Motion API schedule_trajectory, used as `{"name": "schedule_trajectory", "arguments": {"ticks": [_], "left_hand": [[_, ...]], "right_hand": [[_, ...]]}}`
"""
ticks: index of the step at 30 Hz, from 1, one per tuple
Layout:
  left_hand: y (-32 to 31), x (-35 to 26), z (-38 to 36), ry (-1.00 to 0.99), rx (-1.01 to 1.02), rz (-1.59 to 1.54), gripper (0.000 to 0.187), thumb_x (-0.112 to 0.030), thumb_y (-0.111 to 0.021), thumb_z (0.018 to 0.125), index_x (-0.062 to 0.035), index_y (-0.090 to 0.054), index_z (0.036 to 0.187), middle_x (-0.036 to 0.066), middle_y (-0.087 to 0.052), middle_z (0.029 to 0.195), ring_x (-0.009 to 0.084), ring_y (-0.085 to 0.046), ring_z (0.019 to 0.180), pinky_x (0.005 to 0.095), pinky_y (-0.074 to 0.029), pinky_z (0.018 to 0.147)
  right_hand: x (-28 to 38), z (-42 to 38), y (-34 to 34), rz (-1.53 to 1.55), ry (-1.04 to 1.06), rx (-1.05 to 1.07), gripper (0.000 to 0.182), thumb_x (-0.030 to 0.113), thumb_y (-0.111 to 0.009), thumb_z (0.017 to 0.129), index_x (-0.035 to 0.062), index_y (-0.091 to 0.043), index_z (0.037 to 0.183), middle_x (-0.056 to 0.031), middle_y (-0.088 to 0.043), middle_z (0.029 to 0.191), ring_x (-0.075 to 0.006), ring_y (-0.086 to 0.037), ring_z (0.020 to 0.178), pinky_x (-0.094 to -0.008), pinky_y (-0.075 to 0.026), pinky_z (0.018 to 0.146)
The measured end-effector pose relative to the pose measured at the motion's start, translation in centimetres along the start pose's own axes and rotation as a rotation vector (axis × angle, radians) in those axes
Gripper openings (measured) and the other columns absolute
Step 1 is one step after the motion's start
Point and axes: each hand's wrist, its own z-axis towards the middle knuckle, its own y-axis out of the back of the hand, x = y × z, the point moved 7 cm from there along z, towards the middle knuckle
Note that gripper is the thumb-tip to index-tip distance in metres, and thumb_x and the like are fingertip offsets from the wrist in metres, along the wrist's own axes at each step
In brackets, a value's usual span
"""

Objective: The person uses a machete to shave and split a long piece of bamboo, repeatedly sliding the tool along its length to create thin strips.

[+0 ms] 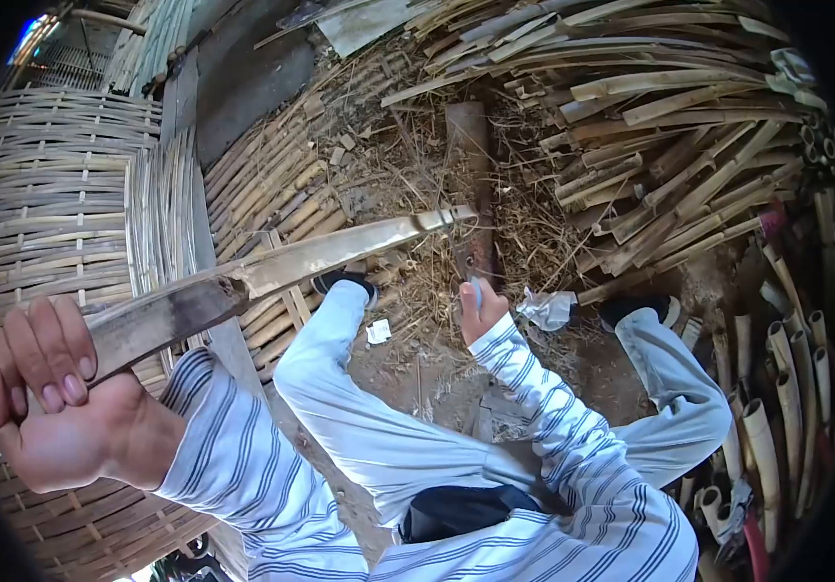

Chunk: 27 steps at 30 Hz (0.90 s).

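My left hand (73,407) is raised at the left, its fingers wrapped round the near end of a long split bamboo strip (311,257). The strip slants up and to the right; its far tip overlaps a brown log-like block (469,145) on the ground. Between my knees, my right hand (483,312) is closed round a tool with a pale blue-grey handle (476,290). The tool points away from me, toward the near end of the block, and I cannot tell what kind it is.
Woven bamboo panels (49,209) stand at the left. Piles of split bamboo (670,126) lie at the upper right, and cut bamboo tubes (791,388) stand at the right. Shavings (543,233) cover the ground near a crumpled plastic wrapper (547,308) and a small white packet (377,332).
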Motion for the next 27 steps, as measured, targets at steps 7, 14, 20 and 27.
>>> {"name": "schedule_trajectory", "arguments": {"ticks": [7,14,20,27], "left_hand": [[-0.5,-0.5,-0.6,-0.014,-0.001,0.026,0.023,-0.013,-0.037,0.075,-0.0162,-0.027,0.054,-0.001,-0.024,0.045,0.0091,-0.020,0.037,0.0231,-0.020,0.036],[1.5,0.1,0.5,0.008,-0.010,0.059,0.022,-0.015,-0.038,0.073,-0.0164,-0.026,0.055,-0.001,-0.025,0.045,0.0097,-0.021,0.038,0.0234,-0.020,0.039],[1.3,0.1,0.9,0.020,0.044,0.043,0.023,-0.013,-0.038,0.072,-0.0173,-0.025,0.054,0.000,-0.025,0.045,0.0099,-0.020,0.038,0.0229,-0.019,0.039],[-0.2,-0.2,-0.7,-0.080,-0.143,0.156,0.024,-0.012,-0.036,0.073,-0.0169,-0.025,0.053,-0.001,-0.021,0.045,0.0098,-0.017,0.037,0.0233,-0.017,0.037]], "right_hand": [[-13.2,-0.2,-1.2,-0.331,-0.285,0.087,0.045,0.044,-0.044,0.092,0.0025,-0.060,0.087,-0.0263,-0.061,0.077,-0.0451,-0.059,0.080,-0.0482,-0.046,0.063],[-0.5,-1.8,-1.4,-0.062,-0.087,0.146,0.041,0.042,-0.042,0.092,0.0036,-0.057,0.095,-0.0237,-0.059,0.065,-0.0455,-0.059,0.064,-0.0499,-0.047,0.055],[4.1,-2.5,-2.2,-0.060,0.082,0.366,0.036,0.040,-0.047,0.091,0.0044,-0.052,0.097,-0.0177,-0.056,0.055,-0.0400,-0.061,0.056,-0.0456,-0.048,0.050],[-5.6,-0.4,-1.0,-0.154,-0.240,0.095,0.054,0.051,-0.036,0.092,0.0019,-0.059,0.092,-0.0266,-0.060,0.087,-0.0465,-0.056,0.089,-0.0487,-0.044,0.073]]}}
